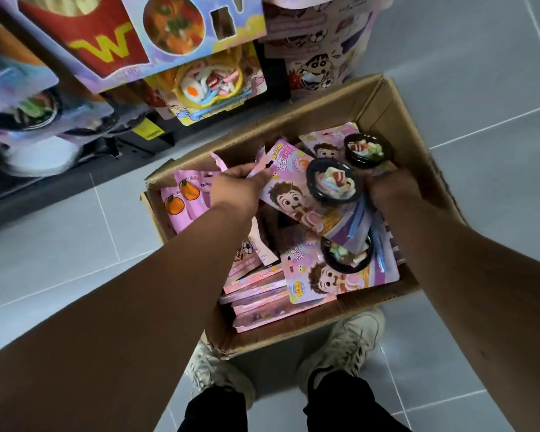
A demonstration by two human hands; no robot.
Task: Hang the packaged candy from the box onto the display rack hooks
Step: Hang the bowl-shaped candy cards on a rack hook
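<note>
A candy pack (pixel 286 196) is held tilted over the cardboard box (pixel 384 98): its top edge is pinched by the left grip (pixel 240 185), its right side is met by the right grip (pixel 390 185), fingers hidden.

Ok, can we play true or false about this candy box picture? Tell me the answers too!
1. The left hand pinches the top of a candy package with a cartoon boy on it. True.
2. The cardboard box is empty. False: many other packs lie in it.
3. The box stands on a table. False: it stands on the tiled floor, just in front of the person's shoes.
4. The orange-print packets lie at the box's left side. True.
5. The bowl on the pinched package is white. False: it is black.
</note>
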